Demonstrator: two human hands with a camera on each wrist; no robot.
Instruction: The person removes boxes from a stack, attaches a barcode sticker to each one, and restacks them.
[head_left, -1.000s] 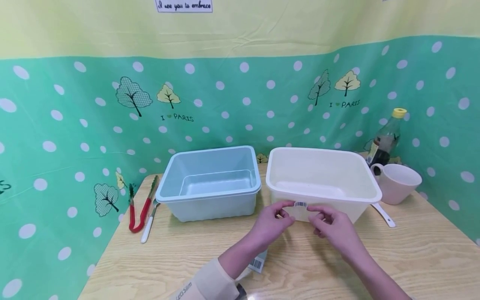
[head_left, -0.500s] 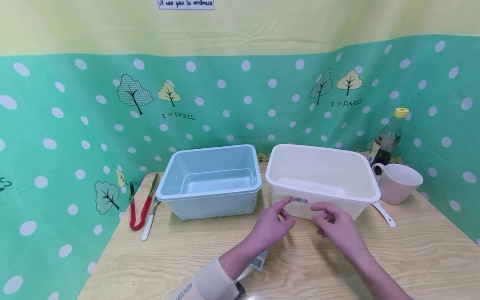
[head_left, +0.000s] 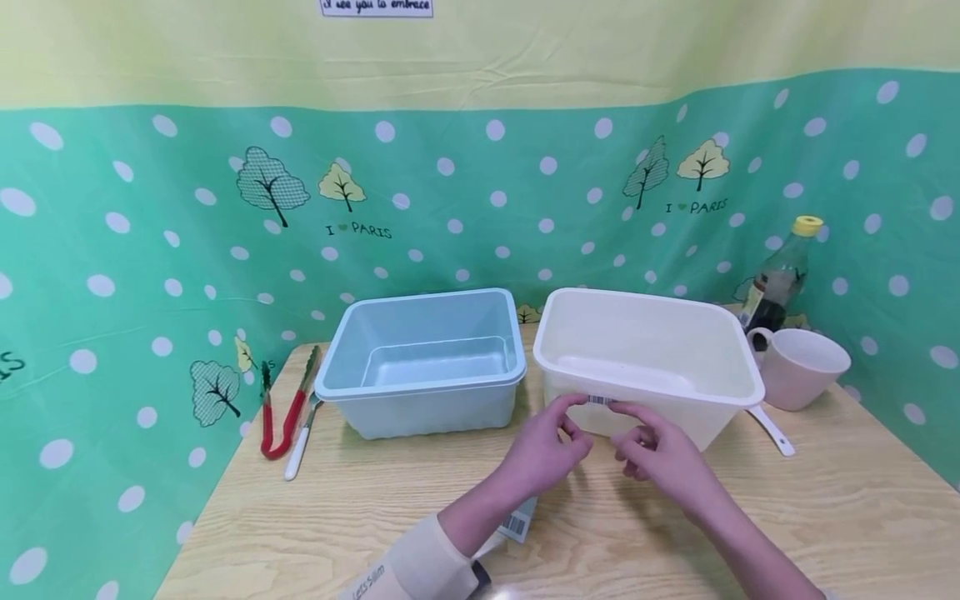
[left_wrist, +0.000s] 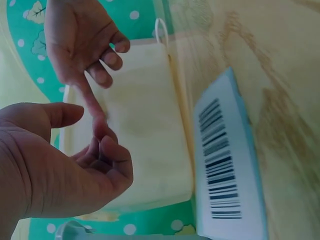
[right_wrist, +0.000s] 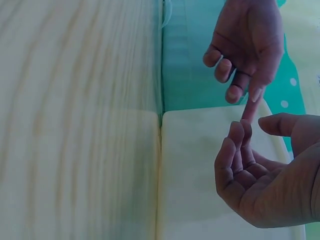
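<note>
Both hands meet at the near wall of the cream tub (head_left: 705, 350), right at a small barcode sticker (head_left: 601, 401) stuck just under the tub's rim. The left hand (head_left: 543, 446) has its index finger stretched up so the tip lies at the sticker's left end, while the thumb sticks out and the other 3 fingers are bent loosely toward the palm; it grips nothing. The right hand (head_left: 663, 454) points its index finger leftward so the tip lies at the sticker's lower right edge, its other fingers curled loosely below, and it holds nothing either. In the wrist views the 2 index fingertips touch each other in front of the tub's pale wall.

Under the left forearm, nearer the person, a white barcode label sheet (head_left: 516, 523) lies flat on the wooden table (head_left: 360, 517). Left of the left hand stands a pale blue tub (head_left: 420, 362), just beside the cream one, and further left lie red tongs (head_left: 281, 412) with a white-handled utensil (head_left: 298, 446) beside them. Beyond the right hand, past the cream tub's far corner, sit a pink mug (head_left: 798, 368) and a dark bottle with a yellow cap (head_left: 780, 279); a white spoon handle (head_left: 772, 432) pokes out beside the tub.
</note>
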